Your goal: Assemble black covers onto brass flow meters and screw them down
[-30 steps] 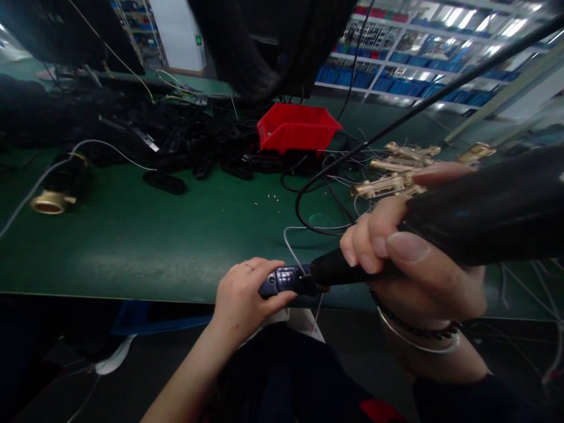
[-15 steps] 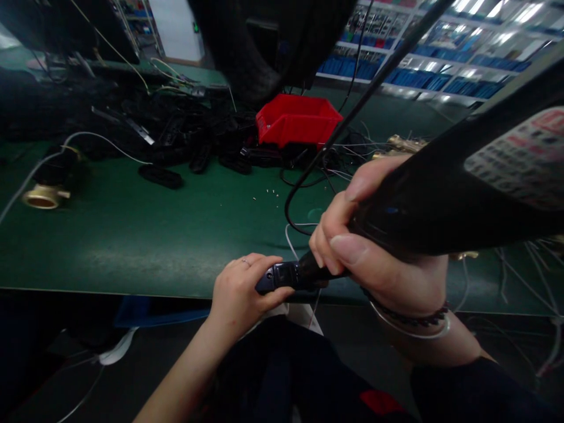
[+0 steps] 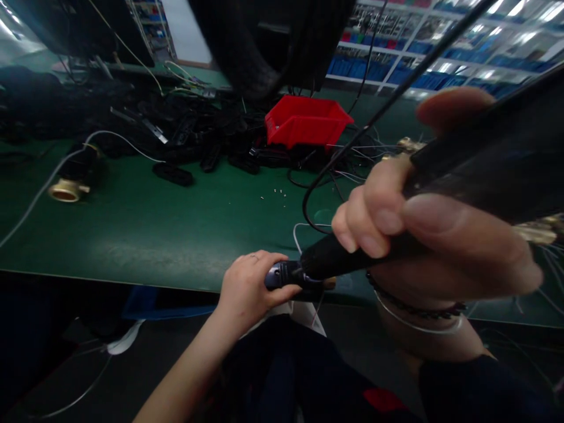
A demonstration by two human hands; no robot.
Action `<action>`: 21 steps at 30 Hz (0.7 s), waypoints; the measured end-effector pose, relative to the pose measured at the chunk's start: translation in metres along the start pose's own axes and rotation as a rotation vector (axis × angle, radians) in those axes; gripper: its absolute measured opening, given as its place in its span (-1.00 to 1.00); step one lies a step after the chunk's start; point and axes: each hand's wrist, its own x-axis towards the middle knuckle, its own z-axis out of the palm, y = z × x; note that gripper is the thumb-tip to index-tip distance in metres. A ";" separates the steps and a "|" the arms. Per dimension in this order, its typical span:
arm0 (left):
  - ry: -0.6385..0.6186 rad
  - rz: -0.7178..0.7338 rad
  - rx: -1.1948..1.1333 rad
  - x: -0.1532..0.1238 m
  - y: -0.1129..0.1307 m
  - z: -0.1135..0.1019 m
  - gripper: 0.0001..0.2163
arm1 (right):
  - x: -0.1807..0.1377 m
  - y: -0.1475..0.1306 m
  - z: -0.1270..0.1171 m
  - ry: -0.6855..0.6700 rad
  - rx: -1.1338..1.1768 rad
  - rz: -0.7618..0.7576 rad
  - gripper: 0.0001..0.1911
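My left hand (image 3: 247, 282) is closed around a small dark plastic housing (image 3: 284, 274) at the bench's front edge, thumb on the near side and fingers on the far side. My right hand (image 3: 396, 229) grips a thick black electric screwdriver (image 3: 335, 255), which slants from the upper right down to the housing. Its nose meets the housing's right part; the very tip is hidden. A bit of brass-coloured metal (image 3: 329, 283) shows just beneath the nose. Several tiny screws (image 3: 281, 191) lie loose on the green bench (image 3: 189, 229) beyond my hands.
A red bin (image 3: 308, 120) stands at the back, with a heap of black plastic parts (image 3: 176, 132) to its left. One brass fitting with a black body (image 3: 69, 189) lies at left, near a grey cable. A black cord (image 3: 352, 147) loops in front of the bin.
My right hand has shifted on the screwdriver, with a finger now lifted along its upper side, and its body sits closer to the camera. The left hand keeps its hold. The view has swung slightly left.
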 end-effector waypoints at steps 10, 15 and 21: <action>0.001 -0.025 0.017 -0.002 -0.002 0.005 -0.67 | 0.000 0.031 0.011 -0.095 0.135 0.005 -0.69; 0.031 -0.010 0.018 -0.003 -0.004 0.007 -0.66 | 0.004 0.027 0.014 -0.109 0.083 0.023 -0.72; 0.063 0.000 0.021 -0.002 -0.003 0.007 -0.66 | 0.006 0.026 0.016 -0.136 0.074 0.019 -0.71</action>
